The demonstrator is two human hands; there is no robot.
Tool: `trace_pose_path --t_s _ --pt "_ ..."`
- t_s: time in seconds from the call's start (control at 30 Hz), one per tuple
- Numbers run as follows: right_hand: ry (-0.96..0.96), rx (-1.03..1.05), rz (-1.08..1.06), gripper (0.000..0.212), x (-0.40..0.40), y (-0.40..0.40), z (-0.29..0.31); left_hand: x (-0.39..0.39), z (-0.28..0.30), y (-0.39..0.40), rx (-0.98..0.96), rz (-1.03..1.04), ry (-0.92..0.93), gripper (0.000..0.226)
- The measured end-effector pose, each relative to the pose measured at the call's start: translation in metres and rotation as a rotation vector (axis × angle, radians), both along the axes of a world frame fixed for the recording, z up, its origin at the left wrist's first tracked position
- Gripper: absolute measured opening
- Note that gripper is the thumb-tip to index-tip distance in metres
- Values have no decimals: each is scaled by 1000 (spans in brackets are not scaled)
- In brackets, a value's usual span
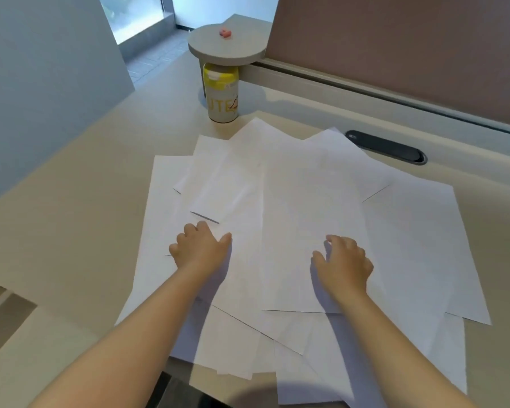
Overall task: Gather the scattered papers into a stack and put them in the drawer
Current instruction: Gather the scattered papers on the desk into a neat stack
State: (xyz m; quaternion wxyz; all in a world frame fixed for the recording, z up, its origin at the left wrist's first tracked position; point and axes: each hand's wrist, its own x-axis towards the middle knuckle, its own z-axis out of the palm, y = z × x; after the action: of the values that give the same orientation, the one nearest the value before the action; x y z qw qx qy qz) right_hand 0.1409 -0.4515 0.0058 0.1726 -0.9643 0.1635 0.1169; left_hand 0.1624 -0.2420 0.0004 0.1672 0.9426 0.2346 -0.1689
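Several white paper sheets (292, 201) lie fanned and overlapping across the beige desk (80, 184), some hanging over its near edge. My left hand (200, 248) rests palm-down on the left part of the pile, fingers spread and slightly curled. Over the middle sheets sits my right hand (343, 265), also palm-down with fingers apart. Neither hand holds a sheet. No drawer is in view.
A yellow-and-white bottle (222, 94) stands behind the papers, under a round grey shelf (226, 47) with a small pink object (225, 33). A black oval cable port (386, 147) sits back right. A brown partition (409, 48) lines the desk's far side.
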Motion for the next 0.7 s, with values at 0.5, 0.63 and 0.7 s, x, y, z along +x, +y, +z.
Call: trace_pose_path --t_s 0.5,0.63,0.7 --pt "9 158 -168 45 -19 -3 2 1 -7 -8 -549 8 -88 22" --pt "215 -46 -313 71 -25 -35 -6 2 -4 -4 -408 -74 -205 10" --pt "290 3 -357 78 -29 -44 -11 4 -5 -5 -385 -120 -203 11"
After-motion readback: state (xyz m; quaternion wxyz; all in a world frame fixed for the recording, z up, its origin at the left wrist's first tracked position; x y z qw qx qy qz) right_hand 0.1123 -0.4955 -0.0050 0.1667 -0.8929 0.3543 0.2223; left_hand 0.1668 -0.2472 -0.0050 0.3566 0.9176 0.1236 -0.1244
